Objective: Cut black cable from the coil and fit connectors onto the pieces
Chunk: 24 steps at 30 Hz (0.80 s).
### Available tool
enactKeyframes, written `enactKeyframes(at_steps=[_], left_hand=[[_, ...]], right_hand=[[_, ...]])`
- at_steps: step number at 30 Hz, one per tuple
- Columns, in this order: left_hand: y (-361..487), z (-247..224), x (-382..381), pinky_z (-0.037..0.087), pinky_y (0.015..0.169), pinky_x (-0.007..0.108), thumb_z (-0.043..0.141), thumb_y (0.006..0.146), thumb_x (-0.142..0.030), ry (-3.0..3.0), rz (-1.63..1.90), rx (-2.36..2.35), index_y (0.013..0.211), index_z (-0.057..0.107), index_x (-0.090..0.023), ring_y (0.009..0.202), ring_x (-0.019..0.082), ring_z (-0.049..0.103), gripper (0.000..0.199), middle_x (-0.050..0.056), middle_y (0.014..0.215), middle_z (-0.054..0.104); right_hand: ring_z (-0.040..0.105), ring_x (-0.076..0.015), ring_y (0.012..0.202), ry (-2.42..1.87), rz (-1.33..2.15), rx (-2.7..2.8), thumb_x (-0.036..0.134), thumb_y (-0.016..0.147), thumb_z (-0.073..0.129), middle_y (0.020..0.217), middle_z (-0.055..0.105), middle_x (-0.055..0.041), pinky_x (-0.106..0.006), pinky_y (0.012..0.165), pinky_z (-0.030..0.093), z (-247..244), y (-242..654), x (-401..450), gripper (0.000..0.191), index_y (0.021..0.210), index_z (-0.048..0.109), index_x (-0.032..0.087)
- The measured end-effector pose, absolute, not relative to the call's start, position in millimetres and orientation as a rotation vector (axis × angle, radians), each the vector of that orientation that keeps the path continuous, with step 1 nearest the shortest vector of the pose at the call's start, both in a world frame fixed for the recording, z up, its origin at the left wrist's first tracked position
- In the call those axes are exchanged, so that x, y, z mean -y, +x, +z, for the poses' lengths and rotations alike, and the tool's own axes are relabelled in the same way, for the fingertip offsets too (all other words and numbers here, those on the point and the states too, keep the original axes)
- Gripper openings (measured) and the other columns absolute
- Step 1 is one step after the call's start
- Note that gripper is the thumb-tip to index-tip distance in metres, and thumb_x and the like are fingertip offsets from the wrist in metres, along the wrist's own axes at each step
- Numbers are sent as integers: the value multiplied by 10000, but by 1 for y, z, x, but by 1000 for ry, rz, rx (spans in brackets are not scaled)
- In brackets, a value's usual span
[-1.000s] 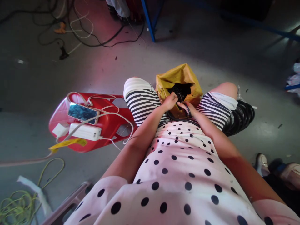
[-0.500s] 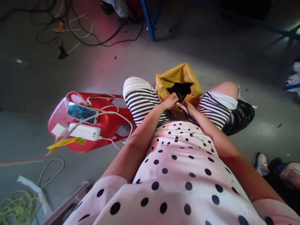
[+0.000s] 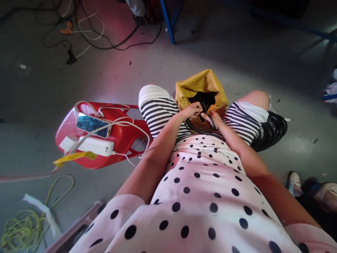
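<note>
One left hand (image 3: pixel 193 110), grip unclear, and a right hand (image 3: pixel 216 118) clasping a black loop (image 3: pixel 212 123) crowd the yellow bag's (image 3: pixel 201 85) near edge.

Grey floor (image 3: pixel 147 66) runs right under everything here. Black cables (image 3: pixel 118 47) snake across it in the upper left of the frame, near 1 orange piece (image 3: pixel 67 29) and 1 black plug-like piece (image 3: pixel 70 57). At lower left lie a tangled yellow-green cord (image 3: pixel 22 230) and 1 white strip (image 3: pixel 50 218). Left of centre, a red stool (image 3: pixel 121 136) carries 1 phone (image 3: pixel 88 122), 2 white blocks (image 3: pixel 98 147) and a looping pale cable (image 3: pixel 89 135).
</note>
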<state>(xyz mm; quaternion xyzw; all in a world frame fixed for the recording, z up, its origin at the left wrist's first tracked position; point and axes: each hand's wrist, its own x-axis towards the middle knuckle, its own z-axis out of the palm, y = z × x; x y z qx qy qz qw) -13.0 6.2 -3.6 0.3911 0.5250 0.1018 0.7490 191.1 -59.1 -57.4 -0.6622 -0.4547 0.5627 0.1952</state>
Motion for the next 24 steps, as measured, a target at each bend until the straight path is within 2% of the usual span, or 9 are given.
enactKeyframes(at_steps=[5,8,12,15,19,21,24], left_hand=[[-11,-6,-5,204,541,238,704,1069,-222,844,266,-1208,963,506,-260,469,69,315,228,-77,676,483],[-9,-8,-5,260,566,250,727,1047,-218,872,266,-1219,935,533,-252,487,77,321,227,-73,678,476],[-6,-8,-3,330,584,273,683,1077,-191,924,237,-1263,934,609,-225,505,96,401,165,-45,699,552],[-6,-1,-2,361,556,271,624,1133,-198,923,283,-1335,1083,682,-211,487,106,458,77,-54,714,577],[-11,10,3,344,498,262,559,1179,-214,809,331,-1345,1375,722,-197,441,113,480,256,-58,705,589],[-11,14,7,354,497,243,565,1187,-225,709,407,-1377,1416,700,-195,441,102,468,267,-69,694,565],[-8,13,11,347,499,209,572,1201,-252,557,540,-1462,1340,652,-213,446,87,425,166,-105,669,479]], right_hand=[[558,-198,690,-1930,1551,1260,829,815,940,707,590,28,-337,636,446,-60,191,58,681,887,523,296],[543,-199,661,-1929,1514,1259,863,807,939,689,584,22,-353,625,440,-59,189,57,707,851,519,296],[568,-211,645,-1924,1537,1135,895,806,963,681,572,18,-372,611,454,-55,186,54,740,881,528,301],[593,-209,659,-1905,1545,1030,929,800,965,703,596,15,-366,602,487,-52,185,54,766,913,539,302],[556,-191,606,-1881,1602,923,921,808,970,683,586,30,-346,539,458,-48,184,56,761,938,542,304],[540,-186,600,-1895,1623,924,882,809,995,679,575,36,-339,535,438,-46,184,57,745,941,545,303],[545,-189,642,-1917,1633,1006,823,802,1030,697,579,31,-335,569,432,-45,185,57,722,938,561,292]])
